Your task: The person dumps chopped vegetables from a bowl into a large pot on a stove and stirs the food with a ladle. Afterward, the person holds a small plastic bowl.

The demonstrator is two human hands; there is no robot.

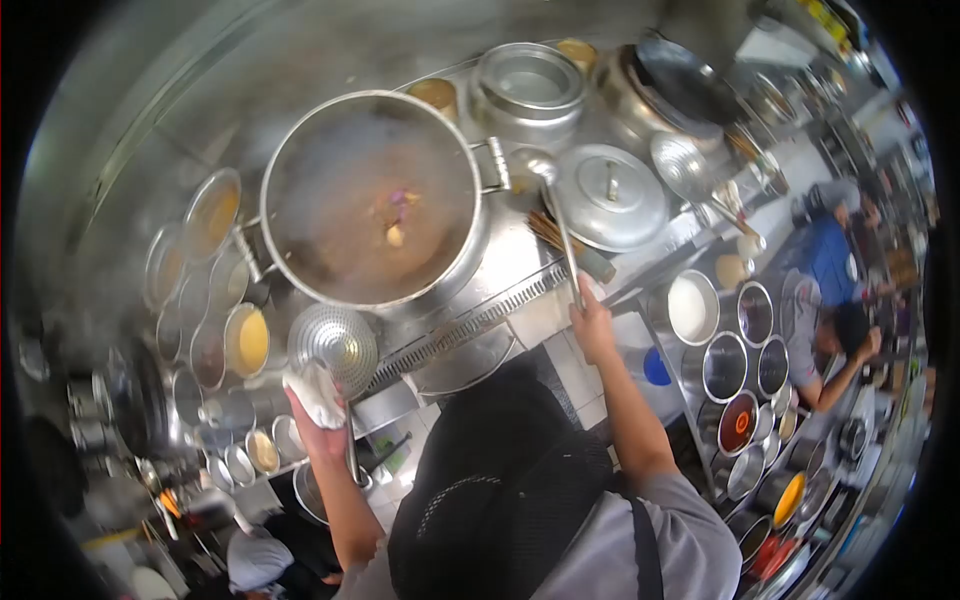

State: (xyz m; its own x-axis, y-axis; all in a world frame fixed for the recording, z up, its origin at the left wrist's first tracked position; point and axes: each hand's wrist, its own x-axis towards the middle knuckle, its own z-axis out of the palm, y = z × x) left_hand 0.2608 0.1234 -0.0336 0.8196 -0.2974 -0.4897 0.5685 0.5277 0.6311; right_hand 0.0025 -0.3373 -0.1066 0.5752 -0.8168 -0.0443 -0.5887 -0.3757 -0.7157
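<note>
A large steaming pot (471, 250) of brown broth stands in front of me, with a few purple and pale pieces floating near its middle. My right hand (592, 325), right of the pot, is wrapped round the long handle of a metal ladle (563, 225). The ladle's bowl is beside the pot's right handle. My left hand (318, 420), below the pot's near left side, grips a folded white cloth (316, 393). Right by that hand is a perforated strainer (333, 348), its handle running down past my wrist. Whether my fingers also hold that handle is hidden.
A lidded pot (608, 198) sits to the right, with a dark wok (690, 80) beyond. Several containers line the left, one with yellow contents (253, 340). More metal pots, including one with red liquid (738, 422), fill the right counter. Co-workers (835, 260) stand at far right.
</note>
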